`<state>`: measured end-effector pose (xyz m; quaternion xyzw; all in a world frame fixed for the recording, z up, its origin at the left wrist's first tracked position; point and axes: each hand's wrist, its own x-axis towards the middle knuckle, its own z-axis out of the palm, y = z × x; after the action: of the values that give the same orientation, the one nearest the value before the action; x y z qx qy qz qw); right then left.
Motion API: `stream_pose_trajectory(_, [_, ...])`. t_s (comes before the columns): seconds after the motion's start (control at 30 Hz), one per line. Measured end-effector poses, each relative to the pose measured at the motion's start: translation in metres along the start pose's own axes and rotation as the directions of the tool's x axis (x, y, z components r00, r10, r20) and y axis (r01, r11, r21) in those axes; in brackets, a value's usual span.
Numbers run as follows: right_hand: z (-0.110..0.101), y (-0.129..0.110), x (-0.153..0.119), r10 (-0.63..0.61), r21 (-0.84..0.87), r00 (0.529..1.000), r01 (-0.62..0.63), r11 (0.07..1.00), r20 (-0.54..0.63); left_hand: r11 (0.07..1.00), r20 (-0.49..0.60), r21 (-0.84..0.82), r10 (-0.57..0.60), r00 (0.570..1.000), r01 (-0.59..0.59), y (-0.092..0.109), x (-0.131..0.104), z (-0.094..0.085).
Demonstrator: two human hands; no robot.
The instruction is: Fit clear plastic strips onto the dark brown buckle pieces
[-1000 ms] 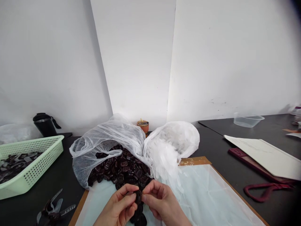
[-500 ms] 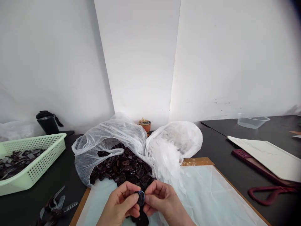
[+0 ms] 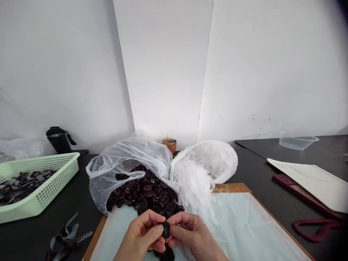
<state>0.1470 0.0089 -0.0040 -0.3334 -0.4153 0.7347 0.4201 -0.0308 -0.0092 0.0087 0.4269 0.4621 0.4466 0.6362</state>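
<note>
A small dark piece [image 3: 165, 230] is pinched between both hands at the bottom centre. My left hand [image 3: 145, 233] grips its left side with thumb and fingertips. From the right, my right hand [image 3: 187, 232] holds the piece with thumb and index finger. Just beyond the hands, a heap of dark glossy pieces [image 3: 148, 190] spills from a clear plastic bag [image 3: 108, 159]. More dark pieces [image 3: 166, 253] lie under the hands on a pale sheet [image 3: 255, 221]. Beside the heap, a second bag [image 3: 224, 159] spills translucent white pieces [image 3: 193, 185].
A green basket [image 3: 51, 188] of dark and clear parts stands left, with loose straps [image 3: 69, 235] nearer. Behind are a black cup [image 3: 59, 141] and small pot [image 3: 170, 144]. Right are a notebook [image 3: 310, 181], dark red scissors [image 3: 315, 230] and a clear container [image 3: 296, 142].
The held piece has turned, and its shiny, blue-edged face now looks plain and dark. Both hands keep their hold on it. The whole view has shifted slightly, so things appear farther right.
</note>
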Motion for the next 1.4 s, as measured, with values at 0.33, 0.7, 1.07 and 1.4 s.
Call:
stream_pose_trajectory(0.33, [0.002,0.002,0.003,-0.039,-0.021,0.998,0.038,0.999,-0.051,0.998,-0.002,0.061,0.014,1.000,-0.014,-0.006,0.003,-0.002])
stream_pose_trajectory(0.7, [-0.005,-0.003,0.002,-0.006,-0.092,1.000,0.008,0.996,0.017,0.997,-0.017,0.082,0.000,1.000,0.002,0.002,0.003,-0.002])
stream_pose_trajectory(1.07, [0.006,-0.005,0.000,-0.114,-0.084,0.992,0.118,0.989,0.048,1.000,0.091,0.020,-0.002,0.996,0.000,0.012,-0.004,-0.003])
stream_pose_trajectory(1.4, [0.002,0.007,-0.001,-0.370,-0.434,0.925,0.370,0.821,0.088,0.990,0.108,0.097,0.095,0.990,-0.105,0.005,0.001,-0.007])
